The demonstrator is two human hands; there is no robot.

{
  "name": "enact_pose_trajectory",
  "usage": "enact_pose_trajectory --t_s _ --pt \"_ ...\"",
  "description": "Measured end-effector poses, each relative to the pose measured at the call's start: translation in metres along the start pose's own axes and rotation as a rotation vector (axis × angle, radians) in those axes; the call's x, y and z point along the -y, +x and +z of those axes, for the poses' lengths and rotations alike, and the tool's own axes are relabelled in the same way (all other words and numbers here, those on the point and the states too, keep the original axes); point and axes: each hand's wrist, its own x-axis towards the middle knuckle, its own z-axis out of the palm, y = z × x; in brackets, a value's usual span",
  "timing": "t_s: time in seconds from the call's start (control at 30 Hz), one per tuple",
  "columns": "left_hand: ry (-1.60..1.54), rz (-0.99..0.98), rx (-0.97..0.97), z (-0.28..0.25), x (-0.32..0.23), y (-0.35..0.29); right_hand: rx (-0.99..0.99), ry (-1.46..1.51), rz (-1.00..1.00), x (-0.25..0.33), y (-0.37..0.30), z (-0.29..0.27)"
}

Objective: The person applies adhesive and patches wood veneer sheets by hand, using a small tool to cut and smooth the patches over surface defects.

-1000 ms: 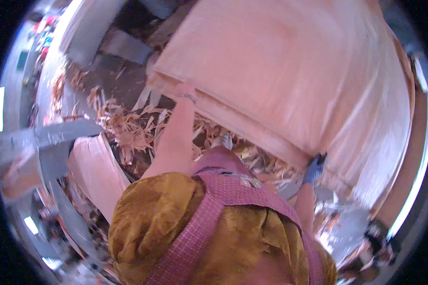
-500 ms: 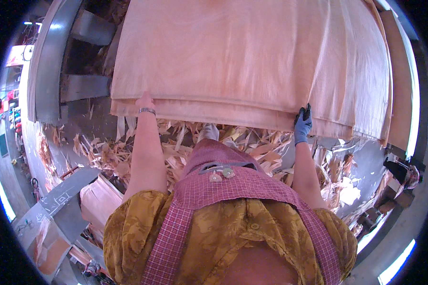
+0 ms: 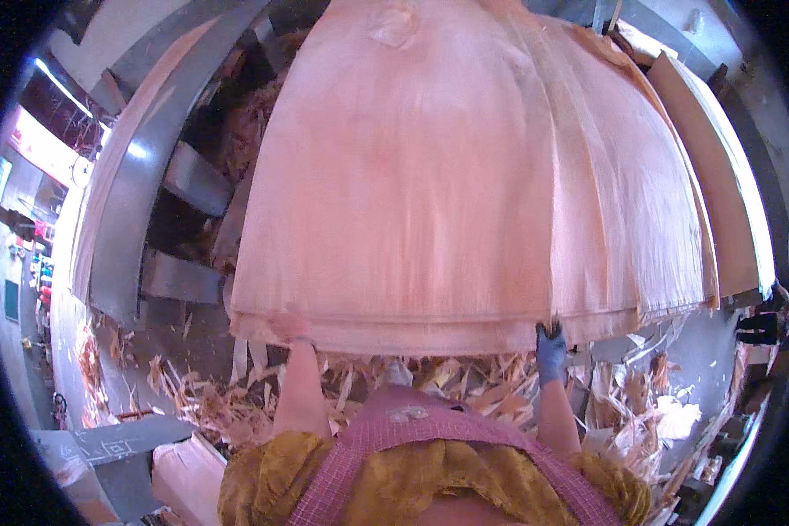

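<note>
A broad stack of thin pinkish wood veneer sheets (image 3: 403, 202) spreads in front of me, its near edges slightly stepped. My left hand (image 3: 291, 324), bare with a band at the wrist, is at the near edge toward the left corner; its fingers are blurred, so their grip is unclear. My right hand (image 3: 550, 352) wears a blue-grey glove with dark fingertips. It is closed on the near edge of a veneer sheet, at the lower end of a lengthwise seam. Right of that seam, the veneer lies in wavy, overlapping strips.
Torn veneer scraps (image 3: 228, 408) litter the floor below the stack. To the left stand a long grey panel (image 3: 136, 202) and grey blocks (image 3: 184, 278). A brown board (image 3: 710, 167) runs along the right side. A marked grey surface (image 3: 131, 438) is at lower left.
My view has tilted up, so the stack and both hands sit lower in the picture and more of its far end shows. Both hands remain along the near edge; the left one is now blurred.
</note>
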Motion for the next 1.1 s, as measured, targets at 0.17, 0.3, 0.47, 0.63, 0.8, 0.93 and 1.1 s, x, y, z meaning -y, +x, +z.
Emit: enact_pose_trajectory --t_s 0.17,0.3,0.47,0.63,0.8,0.93,1.1 --pt "0.376 1.156 0.131 -0.019 -0.055 -0.124 0.079 0.295 0.065 -0.043 -0.001 -0.027" --pt "0.421 1.135 0.379 -0.024 -0.077 -0.148 -0.153 0.128 -0.119 -0.085 0.014 -0.060" --pt "0.415 1.078 0.471 -0.019 -0.077 -0.138 -0.130 0.031 -0.149 -0.125 0.059 -0.143" --pt "0.496 1.064 0.421 -0.020 -0.077 -0.143 -0.346 -0.186 -0.345 -0.141 0.096 -0.206" --pt "0.546 0.983 0.521 -0.024 -0.082 -0.144 -0.293 -0.493 -0.119 -0.169 0.120 -0.272" --pt "0.558 0.979 0.575 -0.005 -0.077 -0.129 -0.306 -0.430 -0.159 -0.183 0.109 -0.329" --pt "0.563 1.093 0.537 0.026 -0.065 -0.114 -0.429 -0.576 -0.316 -0.178 0.080 -0.365"
